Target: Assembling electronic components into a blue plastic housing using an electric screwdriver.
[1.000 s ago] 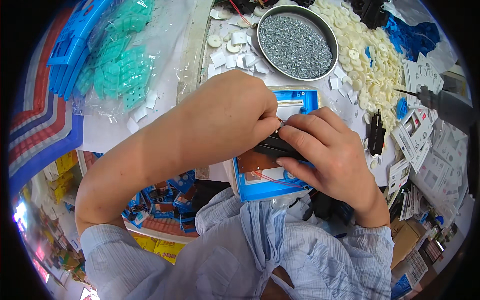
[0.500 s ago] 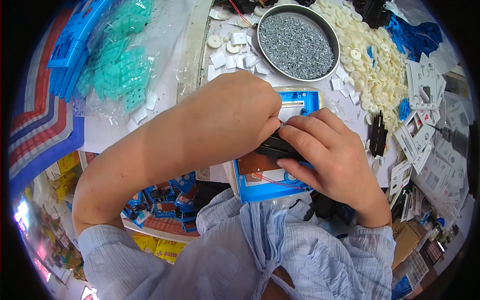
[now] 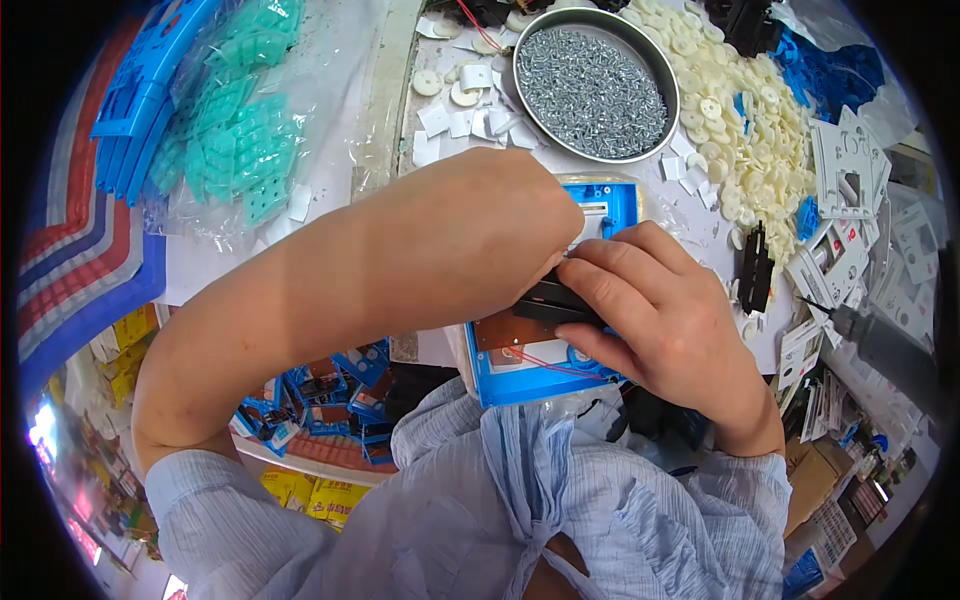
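A blue plastic casing [image 3: 540, 386] lies in front of me, with a brown circuit board [image 3: 505, 331] and thin red wires [image 3: 560, 368] inside. Across it sits a long black plastic part [image 3: 560, 303]. My right hand [image 3: 665, 310] is closed on this part, thumb on the near side and fingers on the far side. From the left my left hand [image 3: 520, 225] reaches over the casing, wrist bent and fingers curled down at the black part. The back of that hand hides its fingertips and whatever they pinch.
A round metal bowl of screws [image 3: 595, 95] stands beyond the casing. Cream plastic discs [image 3: 740, 130] are heaped to its right. A power screwdriver [image 3: 880, 345] hangs at the right, near white panels [image 3: 850, 170]. Bagged green parts [image 3: 240, 140] and blue casings [image 3: 145, 110] lie left.
My left hand has shifted slightly right and rolled over, so its fingers are more hidden. The black part has tilted a little. The power screwdriver has swung down and left.
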Demonstrator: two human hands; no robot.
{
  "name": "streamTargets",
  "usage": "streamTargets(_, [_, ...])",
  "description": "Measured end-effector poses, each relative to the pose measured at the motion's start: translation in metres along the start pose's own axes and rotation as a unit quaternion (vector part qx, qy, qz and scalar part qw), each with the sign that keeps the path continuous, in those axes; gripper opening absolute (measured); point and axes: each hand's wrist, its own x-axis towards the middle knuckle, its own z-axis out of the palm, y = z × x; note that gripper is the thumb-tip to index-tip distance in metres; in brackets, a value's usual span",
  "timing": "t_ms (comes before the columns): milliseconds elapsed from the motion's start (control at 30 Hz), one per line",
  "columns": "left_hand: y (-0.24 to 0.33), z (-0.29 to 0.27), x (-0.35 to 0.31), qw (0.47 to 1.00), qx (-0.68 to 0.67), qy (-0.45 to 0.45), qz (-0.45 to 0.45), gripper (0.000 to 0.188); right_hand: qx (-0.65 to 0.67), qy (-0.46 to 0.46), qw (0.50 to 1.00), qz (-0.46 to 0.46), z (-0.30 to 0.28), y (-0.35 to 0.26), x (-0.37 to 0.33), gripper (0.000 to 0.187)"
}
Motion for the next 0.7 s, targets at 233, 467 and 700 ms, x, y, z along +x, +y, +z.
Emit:
streamTargets(233, [0.003,0.001,-0.004,0.999,-0.029,-0.004,-0.043,0.012,-0.046,-0.006,0.999,-0.021,0.003,0.0,-0.003,0.051])
streamTargets(467, [0.0,-0.002,-0.007,0.998,-0.047,0.001,-0.052,0.011,-0.049,0.014,0.998,-0.044,0.007,0.003,-0.004,0.051])
streamTargets(700, [-0.001,-0.007,-0.013,0.998,-0.055,0.017,-0.034,0.011,-0.041,-0.019,0.999,-0.004,0.0,-0.007,0.002,0.051])
